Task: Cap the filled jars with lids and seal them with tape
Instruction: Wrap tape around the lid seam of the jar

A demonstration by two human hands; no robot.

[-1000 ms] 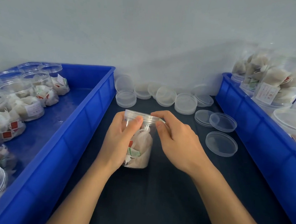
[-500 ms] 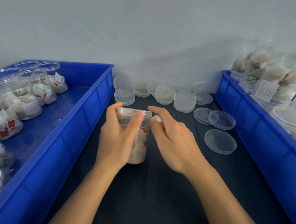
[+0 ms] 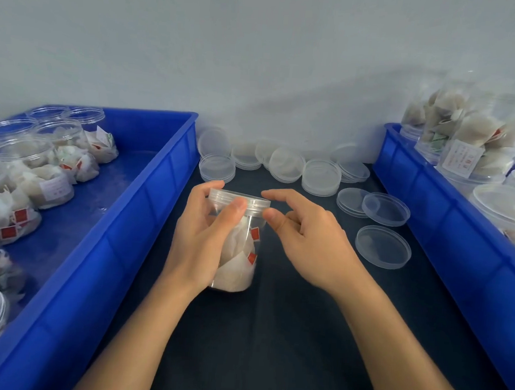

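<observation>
A clear plastic jar [image 3: 240, 254] packed with white tea bags with red tags stands on the dark mat at the centre. A clear lid [image 3: 251, 201] sits on its mouth. My left hand [image 3: 201, 239] grips the jar's left side, thumb pressed on the lid's rim. My right hand [image 3: 307, 244] is at the lid's right edge, with the thumb against the rim and the index finger reaching over the far side, so it pinches the lid. No tape is visible.
Loose clear lids [image 3: 382, 246] lie right of the jar, and stacks of lids [image 3: 321, 176] line the wall. A blue crate [image 3: 126, 216] on the left holds open filled jars [image 3: 47, 180]. Another blue crate [image 3: 446, 226] on the right holds capped jars [image 3: 473, 143].
The jar has turned in my hands, so its red tags now face right. My right hand slid from the lid's front to its right edge.
</observation>
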